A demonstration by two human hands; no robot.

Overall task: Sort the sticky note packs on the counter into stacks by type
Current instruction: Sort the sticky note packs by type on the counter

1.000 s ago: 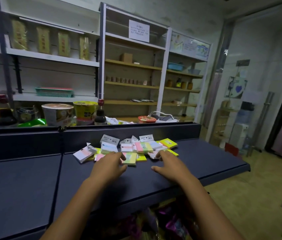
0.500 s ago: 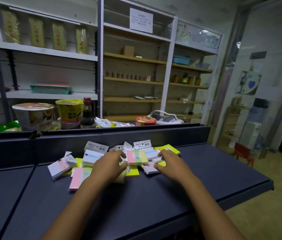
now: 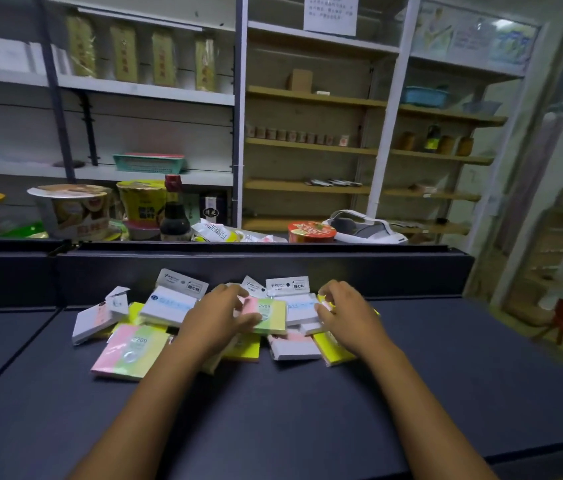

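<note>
Several sticky note packs at frame centre lie partly hidden under both hands and each other, so their count is unclear. The left hand (image 3: 217, 315) grips a pink-green-yellow striped pack (image 3: 268, 315) marked 2209; the right hand (image 3: 347, 313), fingers curled, touches white and yellow packs. A matching striped pack (image 3: 131, 351) lies lower left on the dark bench (image 3: 273, 410). Noodle cups and a soy sauce bottle (image 3: 173, 213) stand behind.

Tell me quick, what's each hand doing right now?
Left hand: grips the pink-green-yellow striped sticky note pack.
Right hand: fingers curled over the pile; grip cannot be told.
</note>
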